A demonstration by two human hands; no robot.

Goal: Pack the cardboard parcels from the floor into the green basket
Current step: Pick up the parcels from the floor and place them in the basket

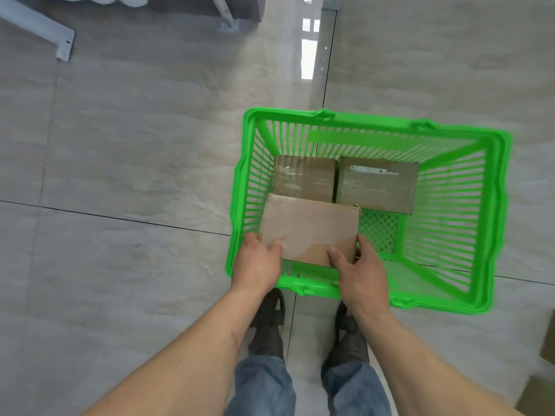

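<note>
The tiled floor (135,151) carries everything here, and on it the green basket (498,205) stands just in front of our feet. Its long side runs across our view, so we can reach in from the near rim without stepping around.

Inside the basket two taped parcels (303,178) lie flat against the far wall, side by side and touching, which leaves the near half of the basket bottom free. We judge they were pushed back for this reason.

The third parcel (309,229) we hold over the near left corner of the basket. It seems tilted, its far edge overlapping the left parcel in the view; whether it touches that parcel we cannot tell. Our left hand (258,262) grips its near left corner with the thumb on top, and our right hand (360,271) grips the near right corner in the same way, both grips clamped on the cardboard. Two hands keep the box level enough to lower it into the free space.

At the right edge of the floor, more cardboard (540,391) waits, only partly visible.
</note>
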